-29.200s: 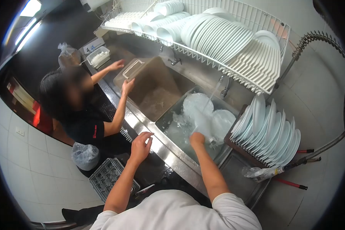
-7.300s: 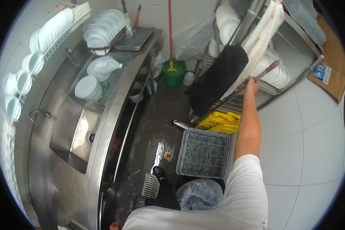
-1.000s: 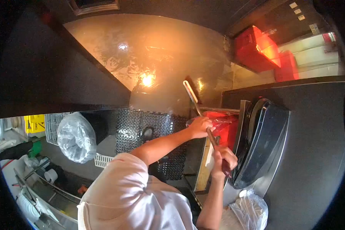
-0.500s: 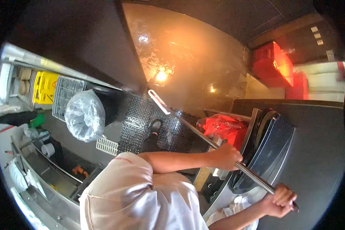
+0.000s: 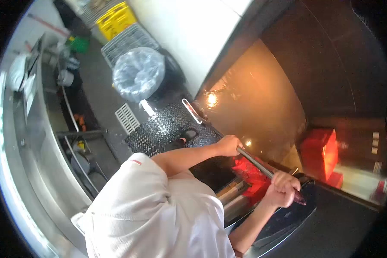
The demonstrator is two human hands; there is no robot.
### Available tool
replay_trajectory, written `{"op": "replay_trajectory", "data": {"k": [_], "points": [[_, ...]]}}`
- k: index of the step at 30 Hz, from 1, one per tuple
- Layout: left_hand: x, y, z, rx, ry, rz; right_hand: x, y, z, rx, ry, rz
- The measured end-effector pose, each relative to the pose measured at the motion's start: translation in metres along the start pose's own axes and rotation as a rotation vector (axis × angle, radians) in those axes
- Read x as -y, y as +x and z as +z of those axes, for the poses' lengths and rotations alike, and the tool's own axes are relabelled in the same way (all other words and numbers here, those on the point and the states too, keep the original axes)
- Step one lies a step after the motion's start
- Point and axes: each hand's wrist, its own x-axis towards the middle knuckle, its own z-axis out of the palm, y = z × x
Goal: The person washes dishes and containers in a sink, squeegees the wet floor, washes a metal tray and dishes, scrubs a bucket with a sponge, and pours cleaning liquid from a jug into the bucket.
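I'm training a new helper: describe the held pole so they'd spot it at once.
Find the white shirt, then its wearer's left hand and right hand. Both grip the pole, slanting between them to a dark reddish end. It's slim, straight and grey, unlike the bulky red plastic behind.

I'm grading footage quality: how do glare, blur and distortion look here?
Head view: a bright glare spot on the brown floor; head view: the yellow sign looks soft, lettering unclear; head view: the steel counter bows at left, corners black.
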Motion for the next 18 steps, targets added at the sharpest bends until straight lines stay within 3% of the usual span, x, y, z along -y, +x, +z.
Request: {"op": "replay_trajectory", "data": {"k": [3,6,7,9,12,15,18], "points": [[-0.055,-0.036,-0.041,-0.069,0.050,-0.004,0.036,-0.007,0.018,0.142,0.058,-0.052],[-0.063,-0.050,-0.015,-0.260,0.030,0.130,0.074,-0.031,0.008,0.090,-0.004,-0.077],[-0.075,-0.051,-0.018,-0.214,0.087,0.104,0.083,-0.035,0.016,0.077,0.021,-0.105],[-0.081,-0.052,-0.018,-0.341,0.008,0.202,0.093,-0.037,0.039,0.184,-0.017,-0.131],[-0.055,-0.046,-0.035,-0.361,0.019,0.153,0.061,-0.027,0.064,0.317,0.017,-0.111],[0.012,-0.056,-0.064,-0.434,0.010,-0.008,-0.026,-0.019,0.100,0.346,-0.089,-0.042],[0.069,-0.110,-0.101,-0.552,-0.008,-0.162,-0.092,-0.025,0.161,0.545,0.014,0.152]]}}
